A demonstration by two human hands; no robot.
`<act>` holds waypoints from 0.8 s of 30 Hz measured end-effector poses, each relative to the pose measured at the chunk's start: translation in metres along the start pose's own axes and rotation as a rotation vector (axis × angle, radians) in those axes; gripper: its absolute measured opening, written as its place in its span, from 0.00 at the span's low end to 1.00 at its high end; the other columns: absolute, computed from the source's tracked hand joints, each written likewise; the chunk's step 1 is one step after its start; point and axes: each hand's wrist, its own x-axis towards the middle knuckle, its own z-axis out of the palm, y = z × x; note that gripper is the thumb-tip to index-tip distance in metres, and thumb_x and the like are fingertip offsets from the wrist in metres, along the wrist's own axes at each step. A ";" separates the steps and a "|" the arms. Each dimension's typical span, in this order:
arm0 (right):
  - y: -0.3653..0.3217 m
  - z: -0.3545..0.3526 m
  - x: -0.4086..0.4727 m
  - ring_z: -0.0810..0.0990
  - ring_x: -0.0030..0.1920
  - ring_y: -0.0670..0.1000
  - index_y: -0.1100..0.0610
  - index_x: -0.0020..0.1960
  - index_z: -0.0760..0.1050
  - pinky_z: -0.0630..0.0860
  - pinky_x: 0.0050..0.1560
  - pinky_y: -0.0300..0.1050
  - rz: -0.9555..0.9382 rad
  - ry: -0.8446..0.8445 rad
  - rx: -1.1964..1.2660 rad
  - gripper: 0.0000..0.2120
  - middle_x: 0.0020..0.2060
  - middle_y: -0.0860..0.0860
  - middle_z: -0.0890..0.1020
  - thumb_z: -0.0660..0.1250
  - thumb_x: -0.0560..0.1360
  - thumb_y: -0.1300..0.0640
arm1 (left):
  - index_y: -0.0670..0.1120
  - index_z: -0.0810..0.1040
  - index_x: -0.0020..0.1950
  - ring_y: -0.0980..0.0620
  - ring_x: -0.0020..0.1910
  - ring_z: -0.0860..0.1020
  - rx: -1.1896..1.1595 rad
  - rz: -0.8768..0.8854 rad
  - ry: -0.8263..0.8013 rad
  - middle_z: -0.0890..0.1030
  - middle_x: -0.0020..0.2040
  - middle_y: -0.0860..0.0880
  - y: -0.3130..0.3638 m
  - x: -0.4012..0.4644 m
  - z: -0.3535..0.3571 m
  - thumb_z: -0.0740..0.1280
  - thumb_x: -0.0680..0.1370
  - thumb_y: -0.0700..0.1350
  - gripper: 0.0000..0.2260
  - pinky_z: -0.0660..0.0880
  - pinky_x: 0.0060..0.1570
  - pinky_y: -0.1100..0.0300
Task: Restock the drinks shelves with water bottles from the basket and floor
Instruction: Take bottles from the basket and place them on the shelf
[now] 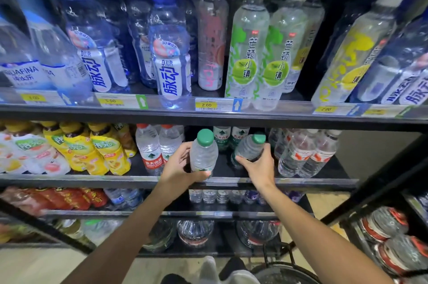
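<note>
My left hand point(179, 167) grips a small clear water bottle with a green cap point(203, 154), held upright at the front of the middle shelf point(115, 179). My right hand point(259, 169) grips a second green-capped bottle point(251, 148), tilted to the right, just inside the same shelf. Both bottles are in the gap between the red-capped water bottles point(150, 149) on the left and more red-labelled bottles point(305, 154) on the right. Two green-labelled bottles point(230, 136) stand at the back of that gap. A dark basket point(284, 272) shows at the bottom edge.
The top shelf point(208, 109) carries blue-capped and white-capped drinks with price tags along its rail. Yellow drink bottles point(97, 147) fill the left of the middle shelf. Lower shelves hold small and large water bottles point(195, 232). A second rack with red-capped bottles point(391, 244) stands at the right.
</note>
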 end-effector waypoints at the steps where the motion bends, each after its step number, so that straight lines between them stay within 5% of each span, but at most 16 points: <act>1: 0.000 0.001 0.005 0.81 0.54 0.51 0.52 0.57 0.69 0.76 0.53 0.45 0.004 -0.006 -0.046 0.30 0.51 0.46 0.82 0.83 0.65 0.49 | 0.64 0.77 0.62 0.56 0.64 0.80 -0.005 0.001 0.009 0.82 0.63 0.56 -0.001 0.001 0.000 0.85 0.62 0.45 0.33 0.76 0.61 0.61; 6: 0.003 0.001 0.032 0.85 0.51 0.58 0.60 0.55 0.75 0.80 0.48 0.48 -0.038 -0.070 -0.230 0.26 0.50 0.58 0.86 0.80 0.69 0.45 | 0.61 0.77 0.64 0.54 0.65 0.79 -0.004 0.016 0.043 0.82 0.64 0.53 -0.004 0.004 0.002 0.84 0.63 0.43 0.33 0.78 0.60 0.63; 9: 0.001 -0.001 0.044 0.85 0.48 0.55 0.63 0.61 0.74 0.77 0.43 0.44 -0.069 -0.140 -0.274 0.32 0.48 0.56 0.86 0.79 0.70 0.42 | 0.60 0.78 0.63 0.54 0.64 0.80 -0.011 0.023 0.058 0.83 0.63 0.53 -0.006 0.003 0.007 0.84 0.64 0.40 0.33 0.77 0.61 0.61; 12: 0.008 -0.003 0.047 0.84 0.53 0.58 0.61 0.66 0.73 0.78 0.47 0.47 -0.055 -0.188 -0.327 0.36 0.53 0.57 0.86 0.77 0.70 0.39 | 0.58 0.78 0.62 0.54 0.63 0.81 0.011 0.035 0.065 0.83 0.61 0.53 -0.006 0.001 0.011 0.83 0.65 0.38 0.31 0.77 0.61 0.64; 16: 0.027 0.001 0.045 0.81 0.56 0.63 0.61 0.56 0.73 0.70 0.44 0.47 0.042 -0.282 -0.389 0.25 0.55 0.60 0.83 0.76 0.73 0.43 | 0.50 0.77 0.65 0.52 0.63 0.81 0.012 0.043 0.078 0.83 0.61 0.51 -0.009 0.001 0.015 0.83 0.67 0.37 0.30 0.77 0.61 0.63; 24: 0.027 -0.005 0.050 0.79 0.57 0.66 0.59 0.65 0.69 0.77 0.52 0.57 -0.007 -0.323 -0.527 0.29 0.57 0.62 0.81 0.71 0.76 0.40 | 0.52 0.75 0.64 0.54 0.64 0.79 0.117 0.082 0.061 0.82 0.61 0.54 -0.015 0.035 0.032 0.82 0.67 0.39 0.29 0.76 0.64 0.62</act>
